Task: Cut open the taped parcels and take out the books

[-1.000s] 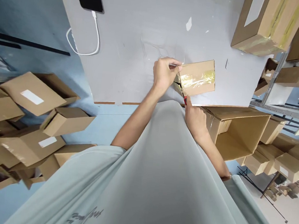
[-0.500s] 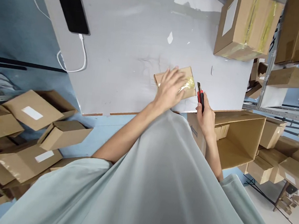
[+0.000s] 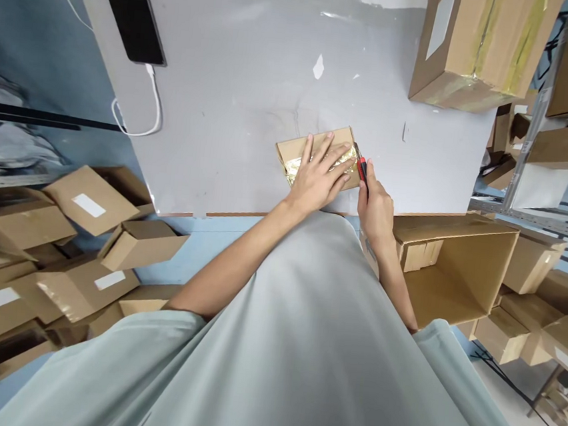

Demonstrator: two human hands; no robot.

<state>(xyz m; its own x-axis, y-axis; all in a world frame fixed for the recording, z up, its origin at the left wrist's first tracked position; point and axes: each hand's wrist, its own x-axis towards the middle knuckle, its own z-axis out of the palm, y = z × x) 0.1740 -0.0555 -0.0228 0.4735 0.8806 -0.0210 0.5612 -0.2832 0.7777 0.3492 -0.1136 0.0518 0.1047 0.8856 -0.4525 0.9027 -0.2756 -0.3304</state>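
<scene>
The small box [image 3: 314, 154] lies flat on the grey bench [image 3: 255, 90] near its front edge. Half a second ago the right hand [image 3: 375, 208] held the red knife [image 3: 362, 168] away from the box; now its blade touches the box's right end. The left hand [image 3: 317, 176] presses flat on top, fingers spread. The right grip is closed round the knife, so cutting looks close.

- No text, brand or number can be read anywhere.
- The white labels [image 3: 88, 205] on the cardboard boxes at the left show no legible print.
- The white label [image 3: 439, 31] on the far right box is likewise unreadable.
</scene>
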